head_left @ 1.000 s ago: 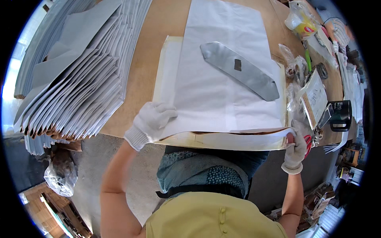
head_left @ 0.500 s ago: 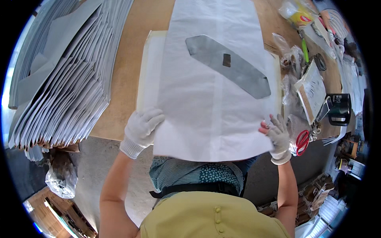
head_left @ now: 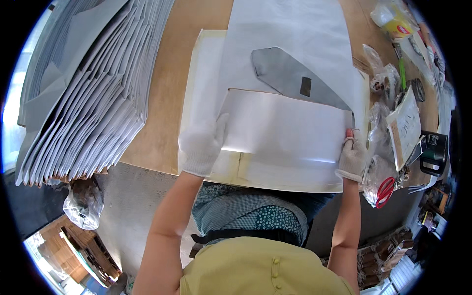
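Observation:
A long white paper sheet (head_left: 290,29) lies over a pale board (head_left: 199,64) on the table. Its near end is folded back away from me as a wide flap (head_left: 290,115), whose edge covers the lower part of a grey pointed plate (head_left: 278,69) with a small dark patch. My left hand (head_left: 201,147), in a white knit glove, is closed at the flap's left side; its fingers are partly hidden. At the right side my gloved right hand (head_left: 353,157) pinches the flap's edge, with a bare fingertip showing.
A tall stack of folded white paper (head_left: 93,93) stands on the table's left. Along the right side are red-handled scissors (head_left: 386,191), a dark mug (head_left: 433,152), a white block with handwriting (head_left: 404,128), a green cutter (head_left: 402,73) and clear plastic bags (head_left: 378,118).
The sheet's near end has been lifted and folded away from me over part of the plate. Both hands have moved forward with it, and the board beneath now shows.

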Motion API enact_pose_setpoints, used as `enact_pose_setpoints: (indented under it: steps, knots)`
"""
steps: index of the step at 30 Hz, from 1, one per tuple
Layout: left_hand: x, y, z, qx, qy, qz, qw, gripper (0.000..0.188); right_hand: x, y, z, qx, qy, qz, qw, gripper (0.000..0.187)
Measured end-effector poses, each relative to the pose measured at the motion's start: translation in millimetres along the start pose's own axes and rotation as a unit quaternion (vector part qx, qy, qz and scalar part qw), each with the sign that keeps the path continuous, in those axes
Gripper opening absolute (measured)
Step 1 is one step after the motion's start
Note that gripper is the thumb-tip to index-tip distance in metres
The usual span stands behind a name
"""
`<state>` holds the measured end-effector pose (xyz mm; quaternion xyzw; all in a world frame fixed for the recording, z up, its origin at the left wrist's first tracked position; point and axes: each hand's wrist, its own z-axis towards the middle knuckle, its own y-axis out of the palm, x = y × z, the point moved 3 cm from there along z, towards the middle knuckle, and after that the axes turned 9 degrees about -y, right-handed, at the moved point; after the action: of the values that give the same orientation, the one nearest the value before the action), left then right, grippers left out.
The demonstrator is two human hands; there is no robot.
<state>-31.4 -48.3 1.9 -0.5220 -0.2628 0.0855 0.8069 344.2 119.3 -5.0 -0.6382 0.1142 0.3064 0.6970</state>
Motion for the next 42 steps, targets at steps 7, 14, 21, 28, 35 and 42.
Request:
enact_pose_setpoints:
  steps: [7,14,21,28,35,42]
  knots:
    - [18.6,18.6,14.6,0.022,0.006,0.054,0.998,0.023,3.0,2.7,6.4,0.007,-0.033,-0.063,0.997,0.025]
    - [57.5,30.1,28.4,-0.065,0.176,-0.117,0.975,0.041,-14.6,-7.7,21.0,-0.039,0.016,-0.086,0.995,0.031]
    - [77.4,33.8,33.4,-0.117,0.123,-0.002,0.985,0.053,-76.8,80.2,-3.8,0.05,-0.191,-0.212,0.957,0.058]
    - [29.4,26.5,33.5,-0.065,0.092,-0.046,0.993,0.045,-101.4,64.6,4.2,-0.001,-0.248,-0.036,0.968,0.058]
    - [7.6,25.5,34.4,-0.056,0.104,-0.039,0.992,0.047,-34.0,0.6,14.2,0.032,-0.203,-0.165,0.965,0.048]
    - [64.6,26.6,64.4,0.028,0.274,-0.077,0.958,0.055,11.5,2.5,18.0,0.167,-0.099,0.039,0.98,0.036]
